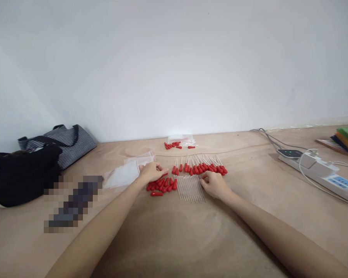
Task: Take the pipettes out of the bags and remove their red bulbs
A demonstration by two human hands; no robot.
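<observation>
A loose pile of red rubber bulbs lies on the wooden table. My left hand rests on top of that pile, fingers curled onto the bulbs. Beside it is a row of clear glass tubes laid side by side. My right hand sits at the right edge of those tubes, fingers bent and pinching at them. Behind both hands lies a row of finished droppers with red bulbs. What either hand grips is too small to make out.
Clear plastic bags lie left of my left hand. More red bulbs and a bag sit by the wall. A striped bag and a black bag stand at the left; a power strip with cables and books at the right.
</observation>
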